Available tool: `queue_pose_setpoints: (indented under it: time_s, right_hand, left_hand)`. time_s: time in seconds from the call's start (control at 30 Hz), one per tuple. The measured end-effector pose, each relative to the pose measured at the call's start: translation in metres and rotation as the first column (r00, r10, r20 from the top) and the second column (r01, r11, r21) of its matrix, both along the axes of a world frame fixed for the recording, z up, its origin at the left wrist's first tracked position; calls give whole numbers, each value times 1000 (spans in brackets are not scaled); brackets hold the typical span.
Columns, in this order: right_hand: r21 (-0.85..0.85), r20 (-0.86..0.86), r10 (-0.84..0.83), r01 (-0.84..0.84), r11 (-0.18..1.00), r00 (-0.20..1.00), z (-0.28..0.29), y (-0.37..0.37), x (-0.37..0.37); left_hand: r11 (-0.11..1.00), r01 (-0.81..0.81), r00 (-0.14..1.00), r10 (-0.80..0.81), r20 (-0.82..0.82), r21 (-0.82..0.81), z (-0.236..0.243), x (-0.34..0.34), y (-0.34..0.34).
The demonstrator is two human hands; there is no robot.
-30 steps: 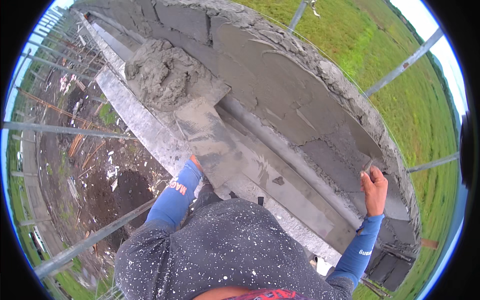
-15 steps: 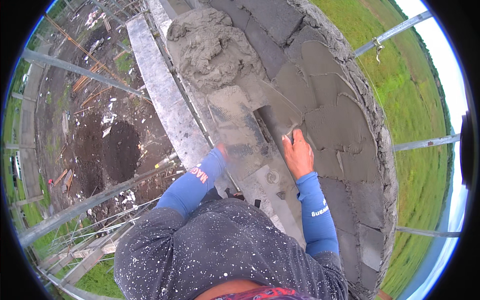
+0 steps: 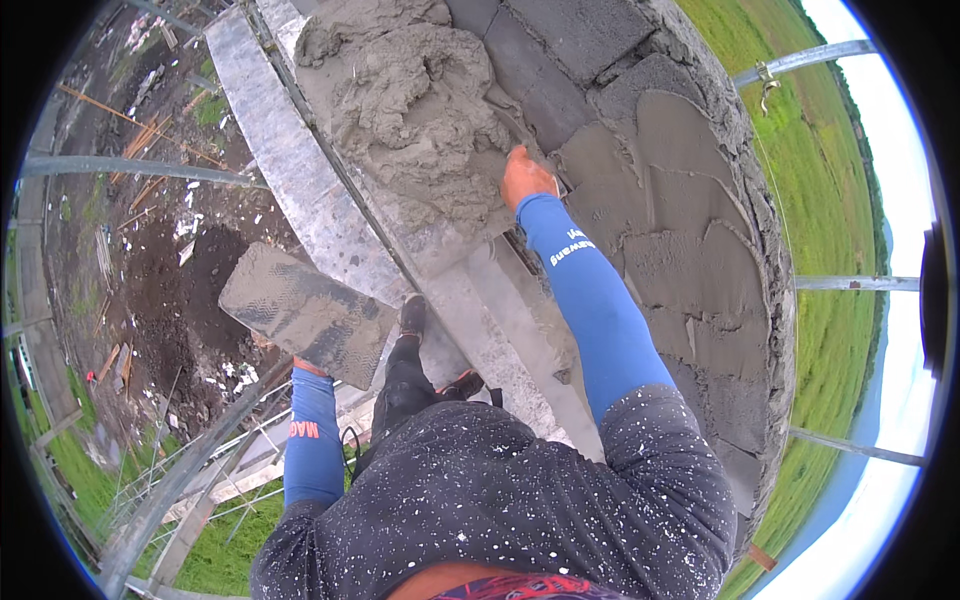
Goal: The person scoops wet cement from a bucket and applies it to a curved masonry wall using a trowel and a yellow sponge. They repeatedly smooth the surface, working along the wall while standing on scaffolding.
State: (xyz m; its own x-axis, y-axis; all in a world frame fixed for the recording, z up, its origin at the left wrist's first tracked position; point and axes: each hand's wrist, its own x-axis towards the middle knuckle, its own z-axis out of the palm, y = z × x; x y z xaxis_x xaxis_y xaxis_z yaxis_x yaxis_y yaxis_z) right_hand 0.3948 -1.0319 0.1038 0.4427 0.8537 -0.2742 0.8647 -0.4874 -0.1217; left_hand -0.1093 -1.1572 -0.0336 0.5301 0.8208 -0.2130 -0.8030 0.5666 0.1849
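My right hand (image 3: 527,180) is closed round a trowel handle (image 3: 565,187) at the near right edge of a heap of wet grey mortar (image 3: 420,120). Most of the trowel is hidden by the hand and forearm. Out to the left, my left hand (image 3: 312,367) holds a flat rectangular mortar board (image 3: 310,312) from below; its fingers are mostly covered. Grey smears and a thin mortar film coat the board. To the right of the heap, smoothed wet mortar (image 3: 690,230) covers part of the curved block wall (image 3: 570,40), with trowel ridges in it.
A long pale plank (image 3: 300,190) runs along the left of the ledge, with my shoe (image 3: 412,315) beside it. Metal scaffold poles (image 3: 140,168) cross on the left, above rubble-strewn ground far below. More poles (image 3: 850,283) and a grass field lie beyond the wall.
My left hand has swung the mortar board left, off the ledge and out over the drop. My right hand has moved up and left from the smoothed mortar to the heap.
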Motion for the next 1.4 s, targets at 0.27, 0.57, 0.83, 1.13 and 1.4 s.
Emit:
queue_pose_setpoints:
  time_s: [0.27, 0.57, 0.83, 1.13, 1.4]
  right_hand:
    - [-14, 27, -28, 28, 1000, 999, 44, -19, 37]
    - [-165, -73, -62, 49, 985, 995, 18, -36, -19]
    - [-408, -614, -635, 499, 764, 469, 29, -67, 15]
    - [-398, -917, -382, 348, 849, -118, 23, 3, -11]
    - [-2, -883, -106, 222, 975, 457, 149, -54, -20]
  left_hand:
    - [999, 38, 999, -38, 5, 12, -34, -4, 27]
    - [988, 124, 987, -133, 86, 95, -29, 52, 69]
    - [994, 93, 991, -98, 86, 62, -20, 39, 60]
    - [980, 197, 980, -197, -4, -17, 24, 84, 59]
    - [987, 161, 973, -158, -165, 1, 69, 241, 110]
